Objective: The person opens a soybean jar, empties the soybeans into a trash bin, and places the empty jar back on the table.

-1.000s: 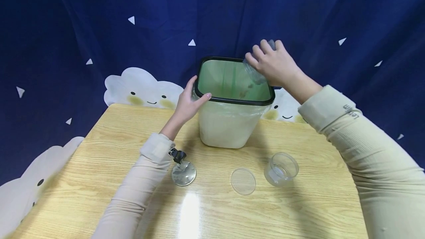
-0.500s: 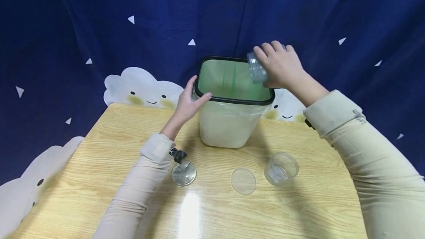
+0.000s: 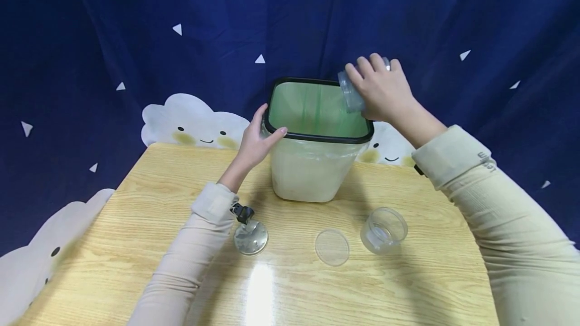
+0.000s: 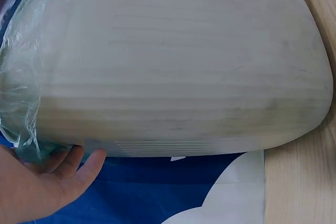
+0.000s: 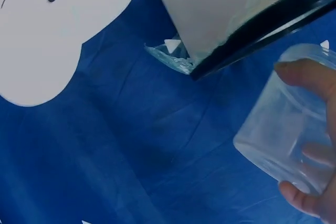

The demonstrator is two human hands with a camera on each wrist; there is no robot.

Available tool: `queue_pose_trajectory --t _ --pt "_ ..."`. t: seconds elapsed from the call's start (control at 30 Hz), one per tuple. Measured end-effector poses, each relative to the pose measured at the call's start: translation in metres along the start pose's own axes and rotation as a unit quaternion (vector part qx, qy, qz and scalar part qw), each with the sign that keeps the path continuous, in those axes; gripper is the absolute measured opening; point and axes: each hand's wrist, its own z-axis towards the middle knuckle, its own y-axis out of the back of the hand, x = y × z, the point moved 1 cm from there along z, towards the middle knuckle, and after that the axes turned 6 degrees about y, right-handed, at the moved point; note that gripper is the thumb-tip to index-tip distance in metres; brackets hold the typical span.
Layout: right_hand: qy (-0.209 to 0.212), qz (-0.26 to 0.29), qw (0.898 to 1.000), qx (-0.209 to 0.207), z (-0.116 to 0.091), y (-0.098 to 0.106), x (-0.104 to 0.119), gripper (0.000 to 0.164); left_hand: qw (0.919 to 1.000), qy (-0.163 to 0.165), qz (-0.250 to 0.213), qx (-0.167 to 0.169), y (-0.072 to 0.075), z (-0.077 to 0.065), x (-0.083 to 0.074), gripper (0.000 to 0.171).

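Note:
A pale trash can (image 3: 308,172) with a black rim and a green liner bag (image 3: 294,99) stands at the back of the table. My left hand (image 3: 255,142) grips its left front corner, thumb over the rim; in the left wrist view the fingers (image 4: 79,174) bend against its side and the liner. Over the can's right side, my right hand (image 3: 382,87) holds a clear plastic jar (image 3: 351,93) tipped with its mouth toward the opening. The right wrist view shows the jar (image 5: 278,124) see-through, with the thumb and fingers around it.
A clear round container (image 3: 384,230) stands on the wooden table (image 3: 435,275), with a clear flat disc (image 3: 332,247) to its left. Below my left wrist lies a round silver lid (image 3: 251,238). A blue curtain (image 3: 217,24) hangs right behind the can.
Dark bits seen falling from the jar into the can a second ago no longer show. My right hand has shifted slightly right with the jar. The left hand stays put.

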Motion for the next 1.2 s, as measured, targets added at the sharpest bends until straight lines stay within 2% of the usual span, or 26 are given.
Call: queue_pose_trajectory --t 0.13,0.33,0.37,0.53,0.83,1.1,1.2 --pt "-0.029 -0.002 0.999 -0.038 0.0 0.002 -0.001 0.087 1.0 -0.004 0.0 -0.003 0.0 0.0 0.0 0.078" --pt "-0.014 0.015 1.0 0.001 -0.002 -0.001 0.0 0.09 1.0 -0.005 0.0 -0.006 0.0 0.0 0.0 0.077" --pt "-0.015 0.018 1.0 -0.002 -0.003 -0.001 -0.001 0.09 1.0 -0.004 0.0 -0.005 0.0 0.0 0.0 0.077" --pt "-0.038 0.056 0.996 -0.065 -0.009 0.004 -0.004 0.094 1.0 -0.005 -0.001 -0.005 0.0 0.0 0.0 0.077" --pt "-0.073 0.164 0.973 -0.147 -0.027 0.01 -0.008 0.09 1.0 0.001 0.002 -0.001 0.0 0.001 0.001 0.078" --pt "-0.112 0.24 0.948 -0.175 -0.044 0.015 -0.006 0.096 1.0 0.001 0.0 -0.001 0.002 0.002 0.003 0.078" --pt "-0.109 0.256 0.942 -0.188 -0.049 0.016 -0.002 0.096 1.0 0.0 -0.001 -0.001 0.003 0.003 0.003 0.078"
